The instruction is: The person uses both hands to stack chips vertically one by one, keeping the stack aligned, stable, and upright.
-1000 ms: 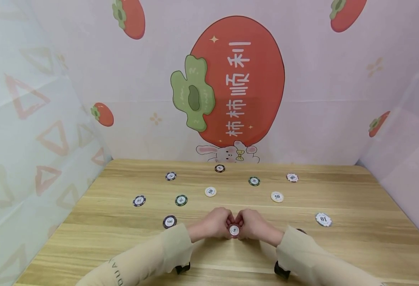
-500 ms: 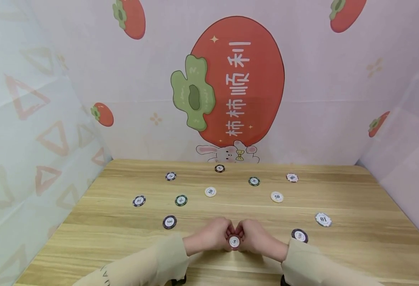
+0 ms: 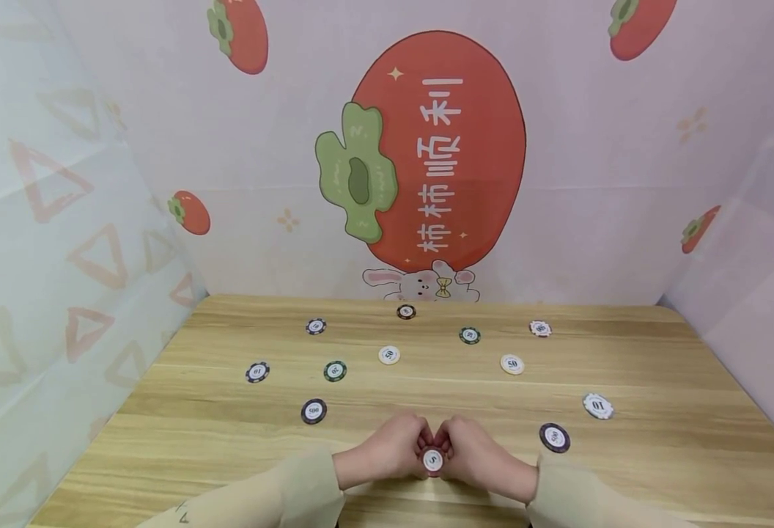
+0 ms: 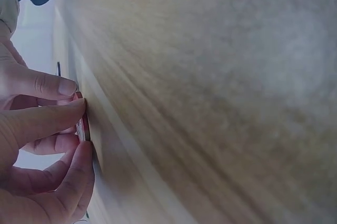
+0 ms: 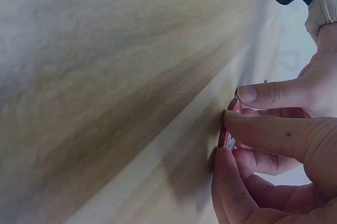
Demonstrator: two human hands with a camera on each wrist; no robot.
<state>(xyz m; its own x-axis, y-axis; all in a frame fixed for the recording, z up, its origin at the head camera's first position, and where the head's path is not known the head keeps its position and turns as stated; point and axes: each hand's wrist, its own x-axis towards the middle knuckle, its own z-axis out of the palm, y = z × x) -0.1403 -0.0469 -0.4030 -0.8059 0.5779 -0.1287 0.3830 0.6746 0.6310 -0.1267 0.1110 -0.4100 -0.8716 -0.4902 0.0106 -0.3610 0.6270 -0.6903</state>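
Note:
A red poker chip point(image 3: 432, 461) with a white centre marked 5 is low in the middle of the head view, between both hands. My left hand point(image 3: 387, 449) pinches its left side with thumb and fingers, while my right hand point(image 3: 481, 453) pinches the right side. The left wrist view shows the chip point(image 4: 86, 127) edge-on, close to the wooden surface. From the right wrist, red edges of the chip point(image 5: 222, 135) show between the fingertips, which hide much of it. Nearest the hands lie dark 500 chips, one to the left point(image 3: 314, 411) and one to the right point(image 3: 555, 437).
Several other poker chips lie spread over the wooden table point(image 3: 182, 433): a green chip point(image 3: 335, 371), a cream 50 chip point(image 3: 511, 364), a white-and-blue 10 chip point(image 3: 598, 405) and more near the back. A printed backdrop point(image 3: 591, 183) stands behind the table.
Both hands have drawn the red poker chip toward the person, down the head view. The right 500 chip, mostly hidden by the sleeve before, is now uncovered.

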